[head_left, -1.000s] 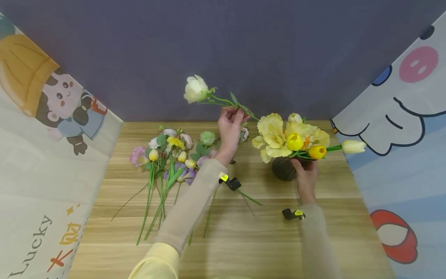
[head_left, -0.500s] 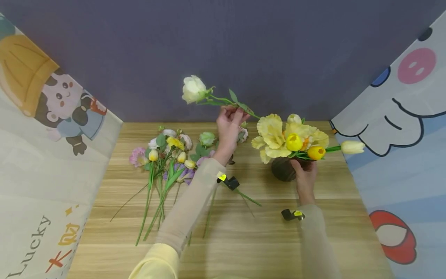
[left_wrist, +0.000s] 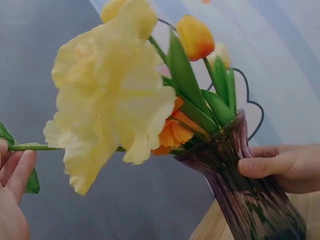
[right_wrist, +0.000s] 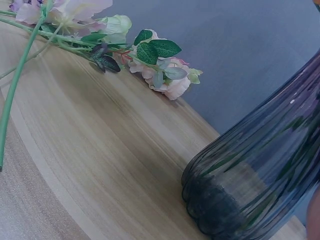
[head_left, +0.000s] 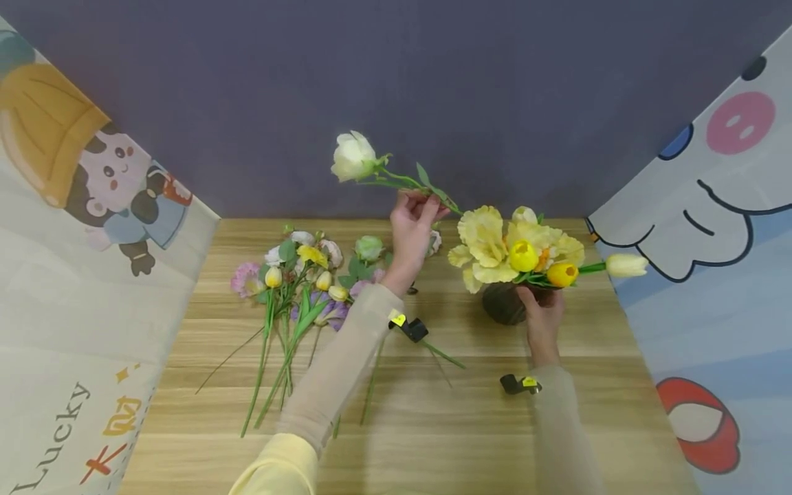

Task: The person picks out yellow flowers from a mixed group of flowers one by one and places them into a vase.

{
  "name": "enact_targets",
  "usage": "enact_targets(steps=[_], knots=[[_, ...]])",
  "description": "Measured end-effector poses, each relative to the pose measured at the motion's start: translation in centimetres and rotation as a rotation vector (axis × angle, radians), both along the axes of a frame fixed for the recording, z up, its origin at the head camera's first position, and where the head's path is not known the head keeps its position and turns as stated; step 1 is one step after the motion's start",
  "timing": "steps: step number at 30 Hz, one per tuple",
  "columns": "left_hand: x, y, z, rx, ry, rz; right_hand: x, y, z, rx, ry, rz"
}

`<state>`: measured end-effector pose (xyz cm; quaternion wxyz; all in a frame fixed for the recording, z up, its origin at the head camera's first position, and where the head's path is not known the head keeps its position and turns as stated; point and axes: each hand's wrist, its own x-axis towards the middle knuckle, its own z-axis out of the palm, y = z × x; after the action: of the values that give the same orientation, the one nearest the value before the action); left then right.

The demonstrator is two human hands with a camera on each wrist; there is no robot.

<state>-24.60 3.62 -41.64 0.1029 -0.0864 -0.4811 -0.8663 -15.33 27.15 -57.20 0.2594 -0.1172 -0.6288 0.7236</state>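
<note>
My left hand (head_left: 410,237) pinches the leafy green stem of a white rose (head_left: 354,157), bloom pointing left and up before the dark wall. In the left wrist view the rose's stem (left_wrist: 35,147) runs behind a large ruffled yellow flower (left_wrist: 107,95) toward the vase mouth; its tip is hidden there. The right hand (head_left: 544,326) grips a dark ribbed glass vase (head_left: 502,304) near its neck, with the thumb on its side. Yellow tulips (head_left: 524,255), a cream tulip (head_left: 626,265) leaning right and an orange flower (left_wrist: 175,132) fill the vase. Stems show through its glass (right_wrist: 250,190).
Loose flowers lie on the wooden table (head_left: 445,440) at left: white and yellow blooms, pale tulips (head_left: 273,277), purple flowers (head_left: 331,313) and a green rose (head_left: 368,248). Pale pink roses (right_wrist: 175,80) lie near the back wall (head_left: 396,103). Printed cloth panels (head_left: 699,330) flank both sides.
The white rose and left hand keep nearly the same place, with only a slight shift in view. The right hand stays on the vase.
</note>
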Motion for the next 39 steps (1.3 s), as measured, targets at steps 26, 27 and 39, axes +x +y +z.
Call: enact_targets(steps=[26, 27, 39], knots=[[1.3, 2.7, 1.4, -0.746, 0.254, -0.185, 0.7, 0.3, -0.1, -0.05, -0.094, -0.001], [1.3, 2.9, 1.2, -0.756, 0.242, -0.195, 0.8, 0.4, -0.2, -0.049, -0.096, -0.006], [0.7, 4.4, 1.3, -0.924, 0.098, -0.193, 0.3, 0.2, -0.1, -0.039, -0.082, -0.023]])
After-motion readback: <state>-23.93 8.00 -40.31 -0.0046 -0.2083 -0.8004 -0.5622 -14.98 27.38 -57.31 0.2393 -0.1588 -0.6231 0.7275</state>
